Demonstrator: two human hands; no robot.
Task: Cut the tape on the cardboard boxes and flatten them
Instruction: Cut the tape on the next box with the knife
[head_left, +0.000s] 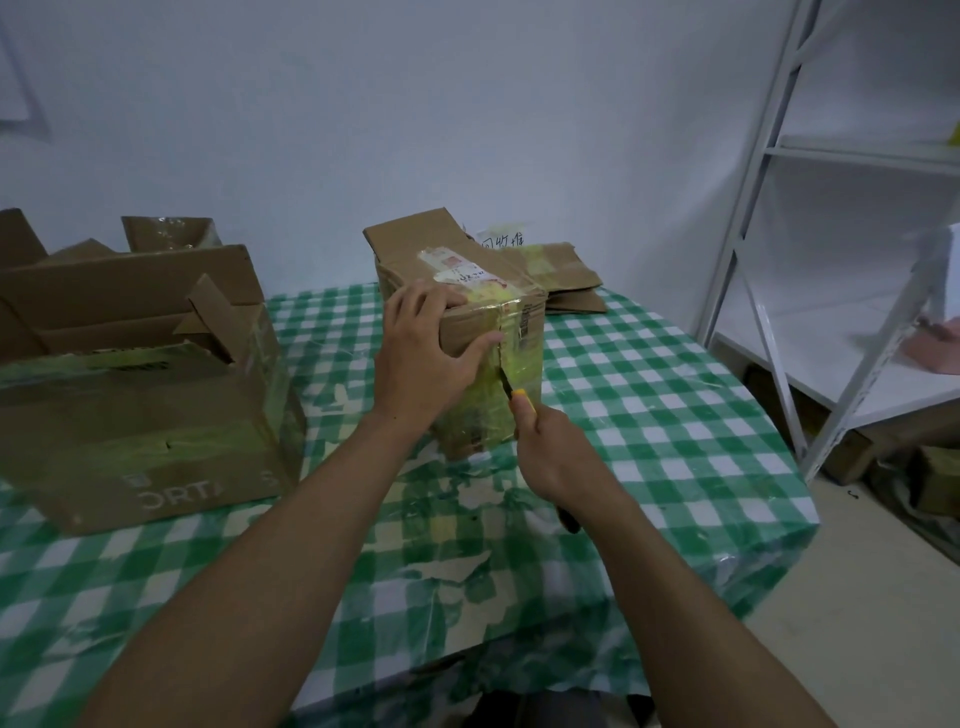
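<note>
Knife (517, 398) half-hidden by clamped fingers of right hand (558, 457) meets taped box (519, 322) gripped by left hand (426, 358); open carton (145, 415) at left edge of desk (675, 415).

A taped box (522, 332) stands at the centre of the table (675, 415). The left hand (426, 353) holds its upper near edge. Just right of it, the right hand (556, 452) grips a knife (511, 392) against the near face. Flattened cardboard (566, 275) lies behind the box, to the right. A large open box (140, 415) sits at frame left, with a smaller box (166, 234) behind it. A shelving unit (857, 153) stands at far right.
</note>
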